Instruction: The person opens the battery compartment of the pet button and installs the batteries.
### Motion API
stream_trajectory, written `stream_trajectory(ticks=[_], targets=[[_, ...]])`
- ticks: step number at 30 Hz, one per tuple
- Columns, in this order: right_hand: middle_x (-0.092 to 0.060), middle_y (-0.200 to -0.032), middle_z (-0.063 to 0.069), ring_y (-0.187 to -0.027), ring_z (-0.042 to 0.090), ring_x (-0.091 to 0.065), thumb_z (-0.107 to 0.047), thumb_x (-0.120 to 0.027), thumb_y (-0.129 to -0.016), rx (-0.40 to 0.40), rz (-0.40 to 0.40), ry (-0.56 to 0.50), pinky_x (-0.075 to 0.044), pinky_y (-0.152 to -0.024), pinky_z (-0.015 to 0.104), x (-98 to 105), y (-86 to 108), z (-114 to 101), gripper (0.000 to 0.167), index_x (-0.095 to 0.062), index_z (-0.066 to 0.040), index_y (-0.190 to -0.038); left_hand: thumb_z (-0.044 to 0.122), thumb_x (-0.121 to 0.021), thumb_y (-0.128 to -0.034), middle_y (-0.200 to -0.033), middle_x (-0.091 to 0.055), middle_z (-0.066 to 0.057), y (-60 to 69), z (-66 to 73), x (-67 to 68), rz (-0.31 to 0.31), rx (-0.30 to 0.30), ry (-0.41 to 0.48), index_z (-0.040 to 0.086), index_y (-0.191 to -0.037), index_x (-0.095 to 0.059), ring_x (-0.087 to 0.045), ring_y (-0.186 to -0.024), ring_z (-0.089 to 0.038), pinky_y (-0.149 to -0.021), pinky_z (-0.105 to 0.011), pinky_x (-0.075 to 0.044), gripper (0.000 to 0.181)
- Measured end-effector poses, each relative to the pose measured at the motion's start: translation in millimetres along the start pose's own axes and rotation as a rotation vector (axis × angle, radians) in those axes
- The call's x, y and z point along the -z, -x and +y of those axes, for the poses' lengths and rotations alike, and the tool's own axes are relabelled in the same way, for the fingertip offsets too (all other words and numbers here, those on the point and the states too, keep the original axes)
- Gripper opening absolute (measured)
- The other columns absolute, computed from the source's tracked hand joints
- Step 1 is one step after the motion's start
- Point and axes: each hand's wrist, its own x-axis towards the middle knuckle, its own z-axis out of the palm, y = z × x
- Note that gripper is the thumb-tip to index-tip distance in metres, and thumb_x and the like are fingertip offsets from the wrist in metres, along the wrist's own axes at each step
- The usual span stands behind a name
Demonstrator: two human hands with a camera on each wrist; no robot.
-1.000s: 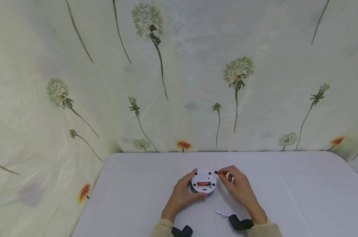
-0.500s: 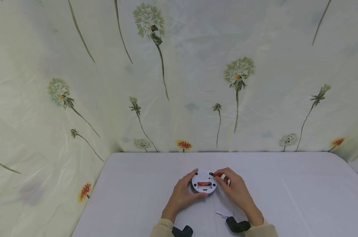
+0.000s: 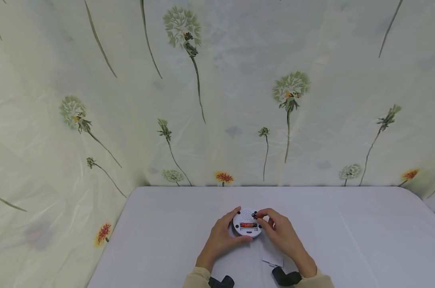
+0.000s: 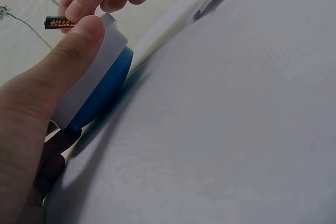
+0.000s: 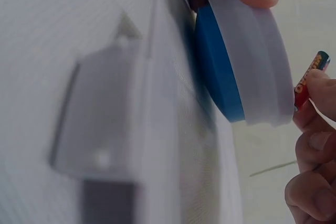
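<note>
With the round device (image 3: 248, 232) taken as the centre of the dial in the head view, twelve o'clock is set at the far edge of the table (image 3: 167, 224). The round device is held over the table between the curled fingers of the left hand (image 3: 221, 236): its rim is gripped at about eleven o'clock by a fingertip and at about six o'clock by the thumb. By both wrist views, it is made up of a white part and a blue part, with the blue part turned toward the table.

On the white face, speaker holes (image 3: 246, 215) are seen toward twelve o'clock, and four dark feet are spaced near the rim. Just below the middle a recess is set, in which a red seated battery (image 3: 248, 225) is laid along the line from nine to three o'clock.

The loose battery (image 3: 254, 216), red with a dark end, is pinched between the thumb and fingers of the right hand (image 3: 280, 232), which is placed between three and four o'clock. It is held over the face at between one and two o'clock; whether the face is touched by it cannot be told. Lettering can be seen on it in the wrist views.

A thin white cover (image 3: 273, 261) is seen on the table at about five o'clock, near the right wrist's black mount (image 3: 286, 277). Another black mount (image 3: 221, 281) is worn at seven o'clock, beside a beige sleeve (image 3: 197, 278). Past the table at twelve, a flower-printed sheet (image 3: 224, 92) is hung.
</note>
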Motion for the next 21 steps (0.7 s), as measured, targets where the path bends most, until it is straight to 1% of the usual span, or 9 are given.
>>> stream_trajectory(ticks=[6, 12, 15, 21], targets=[[-0.066, -0.089, -0.011, -0.057, -0.001, -0.041, -0.008, -0.070, -0.084, -0.018, -0.017, -0.013, -0.036, -0.048, 0.015, -1.2, 0.1, -1.7, 0.020, -0.064, -0.020, -0.099, 0.070, -0.068, -0.0637, -0.143, -0.047, 0.008, -0.1, -0.4, 0.3, -0.002, -0.008, -0.005, 0.037, -0.144, -0.034, -0.046, -0.131, -0.014, -0.105, -0.044, -0.041, 0.093], [-0.066, -0.088, -0.009, -0.057, -0.003, -0.041, -0.011, -0.070, -0.085, -0.007, -0.040, -0.034, -0.037, -0.048, 0.015, -5.5, 0.8, -3.8, 0.017, -0.064, -0.020, -0.098, 0.072, -0.067, -0.0640, -0.144, -0.047, 0.009, 1.1, -1.6, -0.2, -0.005, -0.005, -0.004, 0.038, -0.144, -0.034, -0.046, -0.131, -0.014, -0.104, -0.044, -0.041, 0.093], [-0.066, -0.088, -0.009, -0.058, -0.002, -0.042, -0.012, -0.069, -0.085, -0.012, -0.051, -0.035, -0.038, -0.049, 0.015, -6.4, 0.8, -6.3, 0.017, -0.063, -0.020, -0.099, 0.071, -0.067, -0.0651, -0.144, -0.047, 0.009, 1.0, -2.1, -0.1, -0.003, -0.018, 0.003, 0.037, -0.144, -0.034, -0.046, -0.131, -0.013, -0.103, -0.044, -0.042, 0.092], [-0.064, -0.090, -0.014, -0.059, -0.002, -0.043, -0.012, -0.069, -0.085, -0.023, -0.064, -0.020, -0.039, -0.050, 0.015, -6.5, 0.8, -8.9, 0.019, -0.062, -0.023, -0.100, 0.068, -0.069, -0.0664, -0.143, -0.047, 0.008, 0.8, -1.9, 1.5, 0.004, -0.042, 0.018, 0.035, -0.144, -0.035, -0.046, -0.131, -0.013, -0.103, -0.044, -0.042, 0.091]])
